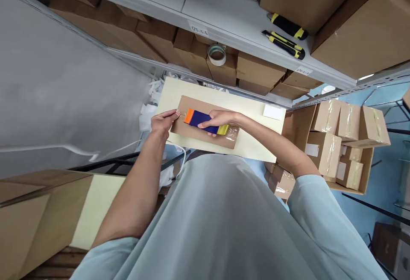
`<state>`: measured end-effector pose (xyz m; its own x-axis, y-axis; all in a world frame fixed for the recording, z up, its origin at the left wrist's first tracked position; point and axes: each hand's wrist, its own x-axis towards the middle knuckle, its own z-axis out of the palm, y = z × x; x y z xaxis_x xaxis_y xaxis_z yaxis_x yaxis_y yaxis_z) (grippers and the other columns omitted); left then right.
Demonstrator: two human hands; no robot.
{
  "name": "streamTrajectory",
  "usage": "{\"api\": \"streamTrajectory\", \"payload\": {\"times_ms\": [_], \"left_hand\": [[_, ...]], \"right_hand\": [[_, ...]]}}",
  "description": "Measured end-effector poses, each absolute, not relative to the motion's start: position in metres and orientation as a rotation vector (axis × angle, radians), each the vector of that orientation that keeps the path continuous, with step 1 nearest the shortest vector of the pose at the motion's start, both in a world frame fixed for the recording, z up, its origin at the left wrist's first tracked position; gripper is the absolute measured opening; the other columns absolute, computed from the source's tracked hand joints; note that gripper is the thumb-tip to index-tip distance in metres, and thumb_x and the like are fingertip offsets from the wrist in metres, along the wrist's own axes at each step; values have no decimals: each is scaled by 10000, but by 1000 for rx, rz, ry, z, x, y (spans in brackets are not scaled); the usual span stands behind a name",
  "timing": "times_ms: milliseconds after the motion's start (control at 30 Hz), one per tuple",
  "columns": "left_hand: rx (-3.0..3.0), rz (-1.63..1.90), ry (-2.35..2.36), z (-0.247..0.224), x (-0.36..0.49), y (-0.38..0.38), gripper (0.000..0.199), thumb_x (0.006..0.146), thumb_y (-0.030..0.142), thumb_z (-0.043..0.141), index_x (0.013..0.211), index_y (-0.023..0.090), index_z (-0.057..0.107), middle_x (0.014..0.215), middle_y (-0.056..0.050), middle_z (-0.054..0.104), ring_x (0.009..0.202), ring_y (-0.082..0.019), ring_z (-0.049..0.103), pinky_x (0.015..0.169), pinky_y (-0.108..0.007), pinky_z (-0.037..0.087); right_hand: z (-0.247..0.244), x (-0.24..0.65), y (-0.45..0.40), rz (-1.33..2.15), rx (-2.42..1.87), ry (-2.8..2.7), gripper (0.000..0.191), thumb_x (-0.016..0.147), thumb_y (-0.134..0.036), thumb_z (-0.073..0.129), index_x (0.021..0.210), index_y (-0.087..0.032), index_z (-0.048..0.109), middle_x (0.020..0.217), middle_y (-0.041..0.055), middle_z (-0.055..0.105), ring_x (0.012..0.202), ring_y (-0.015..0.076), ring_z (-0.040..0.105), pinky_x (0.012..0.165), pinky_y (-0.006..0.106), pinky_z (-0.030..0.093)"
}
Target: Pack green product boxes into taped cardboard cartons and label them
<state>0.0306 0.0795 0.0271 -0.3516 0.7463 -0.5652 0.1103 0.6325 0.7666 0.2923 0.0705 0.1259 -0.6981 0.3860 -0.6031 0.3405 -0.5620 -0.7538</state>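
Note:
A flat brown cardboard box lies on the pale tabletop, with shiny clear tape at its right end. My right hand is wrapped round a dark blue tape dispenser with an orange front edge and a yellow part at its right, held over the box. At the box's left end, my left hand has its thumb and fingers pinched together at the edge; what lies between the fingertips is too small to tell.
Two yellow-and-black utility knives lie on the grey shelf above. A tape roll sits on boxes beneath it. A white label is on the table's right side. Taped cartons fill a large open box at right.

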Motion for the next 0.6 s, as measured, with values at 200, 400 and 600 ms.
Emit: {"api": "streamTrajectory", "payload": {"times_ms": [200,400,600], "left_hand": [[703,717,1810,47,66,75,629,509,468,1054,1009,149,843,910,-102,827,919,-255,748,828,-368,640],[766,749,1907,47,81,71,462,571,391,1031,921,161,836,878,-73,821,960,-253,745,915,-364,630],[707,787,1919,35,79,73,344,682,284,1000,922,115,822,926,-38,809,951,-167,682,1080,-345,550]], "right_hand": [[135,322,60,2449,-1121,-1497,558,842,-657,901,781,-161,655,698,33,727,621,168,704,622,264,591],[156,405,22,2527,-1167,-1479,529,864,-646,881,830,-151,695,754,70,769,732,200,733,706,297,580],[200,528,-49,2557,-1459,-1402,597,843,-741,840,849,-156,720,786,87,792,705,192,733,717,321,574]]}}
